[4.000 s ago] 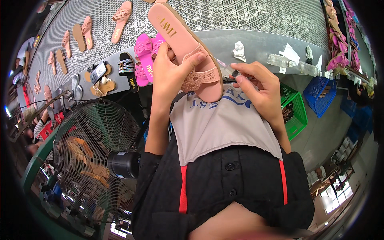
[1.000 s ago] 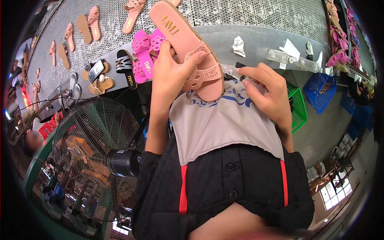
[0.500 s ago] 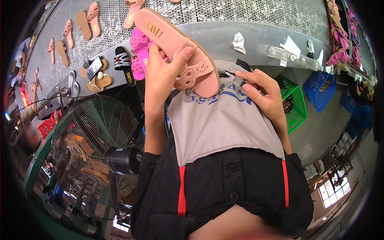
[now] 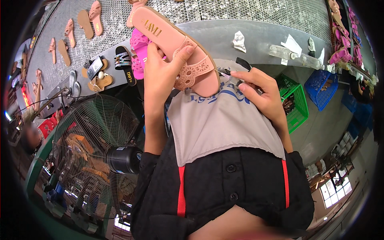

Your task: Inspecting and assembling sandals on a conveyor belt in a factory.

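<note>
My left hand (image 4: 162,74) is closed round a pink slide sandal (image 4: 160,34), thumb on the cut-out, studded strap (image 4: 192,72). The sandal is tilted, its gold-marked end up and to the left. Close to its right edge, my right hand (image 4: 260,90) pinches a slim tool (image 4: 225,75) with a thin pointed tip. That tip reaches the sole's edge by the strap; whether it touches I cannot tell. My right fingers hide most of the tool. Behind my left hand lies a magenta sandal (image 4: 139,50), partly covered.
Several pink sandals (image 4: 96,18) lie on the perforated conveyor (image 4: 168,6). On the grey ledge (image 4: 256,40) are a black sandal (image 4: 122,60), crumpled paper (image 4: 239,41) and clear bottles (image 4: 282,52). A large fan (image 4: 94,156) stands left; green (image 4: 298,108) and blue crates (image 4: 320,90) sit right.
My right hand has moved slightly left, bringing the tool's tip to the sandal's edge. My left hand and its sandal barely shift. Sandals on the conveyor have slid a little to the right.
</note>
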